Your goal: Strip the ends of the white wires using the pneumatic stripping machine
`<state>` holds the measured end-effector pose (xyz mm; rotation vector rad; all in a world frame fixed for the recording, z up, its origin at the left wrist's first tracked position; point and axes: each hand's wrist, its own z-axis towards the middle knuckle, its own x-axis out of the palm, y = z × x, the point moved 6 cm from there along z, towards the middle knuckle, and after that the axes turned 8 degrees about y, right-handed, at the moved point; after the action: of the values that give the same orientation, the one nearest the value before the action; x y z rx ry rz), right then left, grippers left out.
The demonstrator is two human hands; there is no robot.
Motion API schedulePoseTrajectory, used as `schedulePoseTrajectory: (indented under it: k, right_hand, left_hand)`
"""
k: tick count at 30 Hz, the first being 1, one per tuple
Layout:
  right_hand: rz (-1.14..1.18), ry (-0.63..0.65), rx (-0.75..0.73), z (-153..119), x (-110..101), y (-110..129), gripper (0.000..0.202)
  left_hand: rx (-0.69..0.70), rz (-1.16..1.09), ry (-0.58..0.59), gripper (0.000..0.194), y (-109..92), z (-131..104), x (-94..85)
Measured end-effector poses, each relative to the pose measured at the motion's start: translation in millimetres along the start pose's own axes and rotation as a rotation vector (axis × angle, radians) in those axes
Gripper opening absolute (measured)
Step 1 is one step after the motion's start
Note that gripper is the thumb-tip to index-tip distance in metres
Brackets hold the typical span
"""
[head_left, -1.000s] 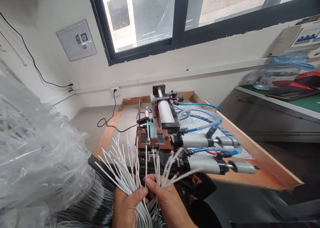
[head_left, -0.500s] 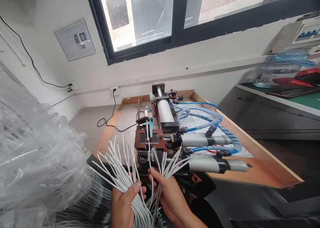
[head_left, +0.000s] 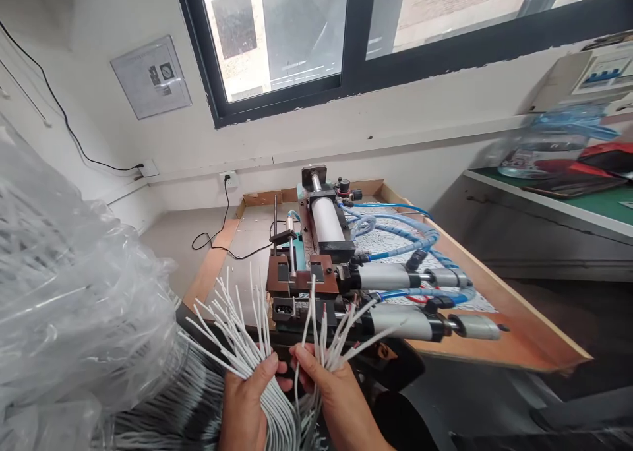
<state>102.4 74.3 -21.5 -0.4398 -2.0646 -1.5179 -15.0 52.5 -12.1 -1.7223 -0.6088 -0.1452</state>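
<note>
My left hand (head_left: pixel 250 398) is closed around a thick bundle of white cables (head_left: pixel 242 342), their cut ends fanned up and to the left. A smaller bunch of white cables (head_left: pixel 336 342) is held in my right hand (head_left: pixel 336 391), thumb and forefinger pressed together near one cable. Some ends in that bunch show reddish tips. Just beyond both hands stands a pneumatic machine with brown jaw blocks (head_left: pixel 322 270) and a slim metal rod (head_left: pixel 291 250) between them. The right-hand cable ends rise in front of the jaws. The lower lengths of both bundles drop out of view.
Grey air cylinders (head_left: pixel 390 276) and blue hoses (head_left: pixel 410 243) extend to the machine's right. A wooden-edged tray (head_left: pixel 524 335) surrounds it. Plastic-wrapped cables (head_left: pixel 84 293) fill the left side. A green-topped shelf (head_left: pixel 603 204) with a plastic jug (head_left: pixel 544 148) is at the right.
The single cable in my right hand has come out from between the jaws and leans with its bunch. The jaws have moved apart, and the cylinder rods on the right have extended.
</note>
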Motion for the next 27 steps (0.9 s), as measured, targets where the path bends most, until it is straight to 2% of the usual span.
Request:
schedulePoseTrajectory:
  k: [2,6,15,17,20,21,23,25,27]
  right_hand:
    - [-0.053,-0.019,0.001,0.8,-5.2,-1.7,0.028]
    - [-0.08,-0.034,0.027,2.4,-10.7,-5.7,0.03]
    - [-0.101,0.016,0.067,6.7,-8.7,-5.6,0.028]
    - [-0.107,0.077,0.071,6.0,-2.6,-3.2,0.029]
    - [-0.098,0.212,0.073,2.4,9.2,-2.9,0.025]
    - [-0.083,0.206,0.057,1.2,9.6,-3.1,0.023]
    - [-0.039,0.105,0.018,-0.5,3.6,-4.2,0.022]
    - [-0.001,-0.015,0.001,-0.9,-4.6,-6.6,0.023]
    - [0.024,-0.076,-0.005,0.8,-9.4,-7.7,0.025]
  left_hand:
    - [-0.004,0.004,-0.052,0.019,1.7,0.7,-4.6]
    - [-0.016,0.01,-0.085,0.02,1.6,0.9,-5.0]
    - [-0.019,0.015,-0.07,0.024,4.4,0.6,-6.6]
    - [-0.019,0.012,-0.045,0.024,5.9,-0.1,-5.1]
    - [0.016,-0.006,0.057,0.019,5.0,-0.3,1.3]
    - [0.028,-0.01,0.083,0.018,4.4,-0.3,2.8]
    - [0.045,0.002,0.1,0.018,2.8,-0.1,2.9]
    - [0.04,0.027,0.07,0.019,1.7,0.4,0.0]
    - [0.022,0.036,0.02,0.019,0.8,1.0,-4.0]
